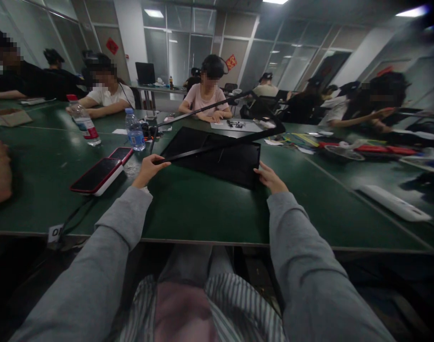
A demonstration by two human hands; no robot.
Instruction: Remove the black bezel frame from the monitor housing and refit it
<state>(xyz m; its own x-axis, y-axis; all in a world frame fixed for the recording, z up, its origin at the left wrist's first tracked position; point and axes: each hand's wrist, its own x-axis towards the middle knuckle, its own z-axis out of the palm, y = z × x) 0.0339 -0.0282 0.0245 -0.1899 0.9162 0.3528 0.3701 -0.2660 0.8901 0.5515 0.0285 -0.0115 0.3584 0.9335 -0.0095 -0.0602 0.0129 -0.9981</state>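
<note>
A thin black rectangular frame (pixel 252 137) is tilted above a flat black panel (pixel 233 166) in the head view. My left hand (pixel 148 169) pinches the near left corner of the frame between thumb and fingers. At the panel's right edge, my right hand (pixel 271 178) is closed on its near right corner, thumb and fingers on either side. The panel lies low over the green table (pixel 206 213), and the frame's near bar crosses in front of it. Whether frame and panel touch, I cannot tell.
Left of my hands are two red-edged phones (pixel 98 175), a small water bottle (pixel 135 130) and a red-capped bottle (pixel 83 121). A white power strip (pixel 393 203) lies at right. Across the table a person (pixel 208 92) sits; cables and red items (pixel 363 148) lie at far right.
</note>
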